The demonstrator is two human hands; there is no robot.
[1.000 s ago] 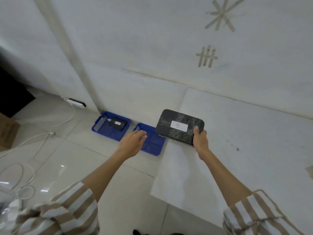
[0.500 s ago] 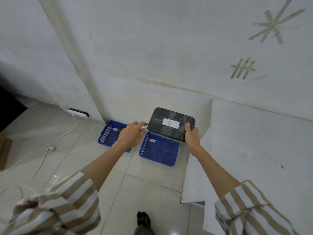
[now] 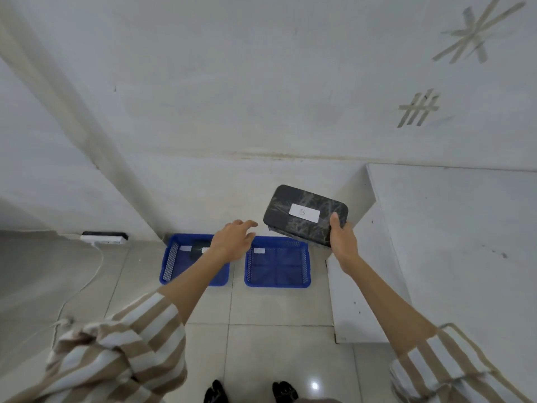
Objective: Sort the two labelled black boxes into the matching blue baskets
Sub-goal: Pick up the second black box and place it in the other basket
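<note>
The black box with the white "B" label (image 3: 305, 215) is in the air, tilted, above and just behind the far right corner of the right blue basket (image 3: 277, 282). The right hand (image 3: 343, 242) grips it at its near right corner, thumb pressed flat on the lid beside the label and the other fingers curled underneath, out of sight. Pale scuffed streaks cross the box's dark lid.

The right blue basket sits on the tiled floor (image 3: 279, 309) with a small white tag (image 3: 259, 251) at its far left corner; what the tag says is too small to read. Nothing else shows inside it.

Just beside it, to the left, is the left blue basket (image 3: 174, 266), where a second black box (image 3: 197, 249) lies at the far end, partly hidden by the left forearm. The left hand (image 3: 234, 241) hovers over the gap between the two baskets, fingers loosely spread and holding nothing, apart from the held box.

To the right stands a white surface (image 3: 453, 228), its side panel close to the right basket. A white power strip (image 3: 103, 239) lies by the wall (image 3: 232, 97) on the left, its cable (image 3: 87, 283) trailing across the floor. Tape marks (image 3: 418, 109) are stuck to the wall at upper right. Both sleeves (image 3: 116, 353) are striped beige and white.
</note>
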